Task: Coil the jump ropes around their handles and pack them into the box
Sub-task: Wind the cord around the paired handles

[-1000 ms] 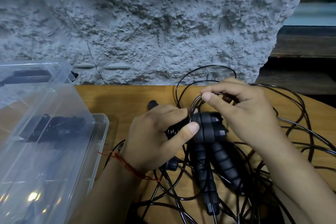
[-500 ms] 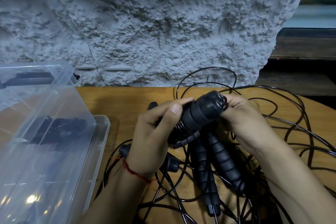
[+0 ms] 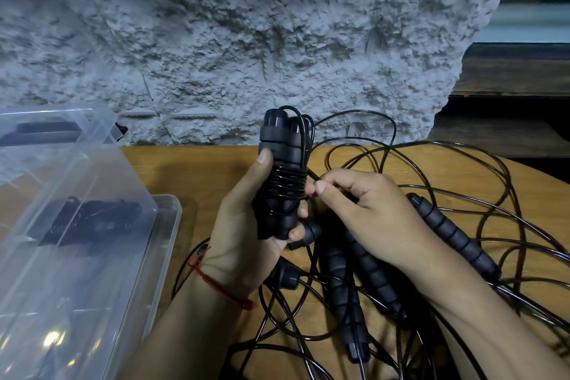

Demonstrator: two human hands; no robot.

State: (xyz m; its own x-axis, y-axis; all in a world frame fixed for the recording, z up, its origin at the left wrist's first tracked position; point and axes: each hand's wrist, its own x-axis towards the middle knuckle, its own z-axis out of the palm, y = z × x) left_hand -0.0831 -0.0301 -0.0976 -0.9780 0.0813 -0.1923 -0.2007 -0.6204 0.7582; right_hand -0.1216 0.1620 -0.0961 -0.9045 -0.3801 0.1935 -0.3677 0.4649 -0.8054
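My left hand (image 3: 243,225) grips a pair of black jump rope handles (image 3: 282,160) held upright together, with several turns of thin black cord wound around their middle. My right hand (image 3: 364,213) pinches that cord (image 3: 311,177) just to the right of the coil. More black ribbed handles (image 3: 447,231) and loops of loose cord (image 3: 462,163) lie tangled on the wooden table (image 3: 191,170) under and right of my hands. A clear plastic box (image 3: 160,241) stands at the left with a coiled black rope (image 3: 92,219) inside.
The box's clear lid (image 3: 61,145) leans up over its back left. A rough grey stone wall (image 3: 246,40) rises right behind the table's far edge. Dark wooden boards (image 3: 509,77) sit at the far right.
The paired handles went from lying low and tilted to standing upright in my left hand. My right hand left the handle tops and now pinches the cord beside the coil.
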